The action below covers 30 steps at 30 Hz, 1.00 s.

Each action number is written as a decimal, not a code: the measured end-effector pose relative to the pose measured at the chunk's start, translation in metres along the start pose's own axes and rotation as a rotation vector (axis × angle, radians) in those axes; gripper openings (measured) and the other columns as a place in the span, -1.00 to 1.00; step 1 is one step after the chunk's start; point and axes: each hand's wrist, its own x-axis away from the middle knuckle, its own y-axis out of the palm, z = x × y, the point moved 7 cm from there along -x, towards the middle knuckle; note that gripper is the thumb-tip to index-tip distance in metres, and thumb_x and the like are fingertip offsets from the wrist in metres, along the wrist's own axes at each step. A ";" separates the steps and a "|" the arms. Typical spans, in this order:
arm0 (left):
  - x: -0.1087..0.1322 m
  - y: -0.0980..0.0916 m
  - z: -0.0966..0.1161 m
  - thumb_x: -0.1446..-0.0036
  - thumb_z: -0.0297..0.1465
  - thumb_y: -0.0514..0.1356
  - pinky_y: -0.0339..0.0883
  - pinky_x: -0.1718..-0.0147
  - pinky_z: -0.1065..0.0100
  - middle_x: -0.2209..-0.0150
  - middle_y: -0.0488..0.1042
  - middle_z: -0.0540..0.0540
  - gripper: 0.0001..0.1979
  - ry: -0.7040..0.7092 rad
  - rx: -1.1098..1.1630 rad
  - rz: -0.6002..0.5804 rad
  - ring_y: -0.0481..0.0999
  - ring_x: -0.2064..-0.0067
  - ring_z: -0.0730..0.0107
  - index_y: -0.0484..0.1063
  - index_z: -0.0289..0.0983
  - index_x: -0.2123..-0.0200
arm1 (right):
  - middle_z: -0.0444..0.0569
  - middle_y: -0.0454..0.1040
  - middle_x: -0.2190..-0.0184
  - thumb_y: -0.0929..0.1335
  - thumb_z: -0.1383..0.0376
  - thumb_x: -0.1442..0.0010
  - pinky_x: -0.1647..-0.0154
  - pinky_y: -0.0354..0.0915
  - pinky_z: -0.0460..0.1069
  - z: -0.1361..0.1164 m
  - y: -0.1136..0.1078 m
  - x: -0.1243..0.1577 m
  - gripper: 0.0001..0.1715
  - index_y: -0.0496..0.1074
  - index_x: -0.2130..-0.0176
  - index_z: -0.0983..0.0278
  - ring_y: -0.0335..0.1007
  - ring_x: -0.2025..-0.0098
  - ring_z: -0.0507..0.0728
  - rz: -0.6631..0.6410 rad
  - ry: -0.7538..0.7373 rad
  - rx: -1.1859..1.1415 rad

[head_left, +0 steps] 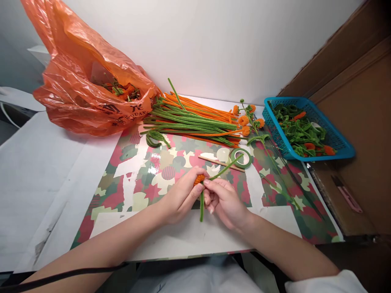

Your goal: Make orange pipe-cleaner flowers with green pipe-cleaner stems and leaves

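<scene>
Low over the front of the table, my left hand point(185, 193) is closed around a small ribbed orange pipe-cleaner flower point(199, 179). Against its near side, my right hand point(224, 199) pinches a green pipe cleaner point(227, 167) with thumb and forefinger. One end of that green stem points up and right toward the tape roll, and another green end hangs down between my hands. The exact spot where green meets orange is partly hidden by my fingertips. Just beyond my hands lie a thin wooden stick point(210, 160) and a roll of green tape point(249, 158).
Green pipe cleaners point(189, 119) and orange ones point(204, 106) lie in a pile at the back. An orange plastic bag point(79, 97) stands left. Finished flower stems point(259, 138) lie right of the pile, beside a blue basket point(345, 150) of green and orange pieces. A pink cutter point(348, 195) is far right.
</scene>
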 end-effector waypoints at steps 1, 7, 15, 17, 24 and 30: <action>0.000 -0.001 0.000 -0.39 -0.18 -0.18 0.28 0.25 0.26 0.34 0.39 -0.06 -0.68 0.017 -0.032 0.004 0.40 0.31 0.31 0.19 -0.24 0.03 | -0.20 0.33 0.75 0.46 0.11 0.03 0.76 0.12 -0.20 -0.001 0.001 0.000 -0.58 0.34 0.66 0.32 0.16 0.76 -0.11 -0.001 0.010 -0.015; -0.001 -0.003 0.003 -0.39 -0.24 -0.17 0.23 0.23 0.23 0.24 0.32 -0.13 -0.72 0.153 -0.239 -0.008 0.33 0.23 0.25 0.20 -0.24 0.04 | -0.23 0.31 0.78 0.45 0.20 0.06 0.73 0.14 -0.17 -0.002 0.001 0.003 -0.64 0.31 0.68 0.30 0.08 0.78 -0.12 -0.024 0.081 -0.057; 0.000 -0.004 0.012 -0.35 -0.40 -0.12 0.21 0.23 0.27 0.23 0.33 -0.12 -0.78 0.250 -0.374 -0.156 0.29 0.24 0.25 0.19 -0.24 0.01 | -0.27 0.23 0.80 0.39 0.28 0.01 0.71 0.14 -0.18 -0.001 0.001 0.005 -0.68 0.29 0.69 0.31 -0.01 0.80 -0.15 -0.109 0.149 -0.057; 0.000 -0.004 0.013 -0.33 -0.43 -0.12 0.22 0.23 0.27 0.22 0.33 -0.13 -0.78 0.259 -0.385 -0.188 0.29 0.23 0.25 0.19 -0.24 0.00 | -0.29 0.19 0.81 0.37 0.31 0.01 0.70 0.18 -0.17 0.002 0.001 0.004 -0.70 0.27 0.68 0.30 -0.04 0.79 -0.14 -0.126 0.190 -0.097; -0.002 -0.008 0.011 -0.29 -0.48 -0.08 0.25 0.23 0.26 0.20 0.35 -0.14 -0.75 0.221 -0.434 -0.145 0.33 0.21 0.24 0.20 -0.23 -0.01 | -0.29 0.20 0.74 0.36 0.31 -0.10 0.64 0.21 -0.19 0.017 -0.003 0.001 -0.73 0.27 0.57 0.30 -0.05 0.73 -0.14 -0.135 0.358 -0.253; -0.001 -0.006 0.009 -0.29 -0.54 -0.09 0.28 0.28 0.32 0.22 0.35 -0.13 -0.72 0.300 -0.469 -0.083 0.34 0.24 0.29 0.18 -0.23 -0.04 | -0.36 0.01 0.79 0.26 0.30 -0.28 0.61 0.19 -0.25 0.011 0.009 0.005 -0.67 0.27 0.52 0.29 -0.26 0.76 -0.15 -0.211 0.395 -0.343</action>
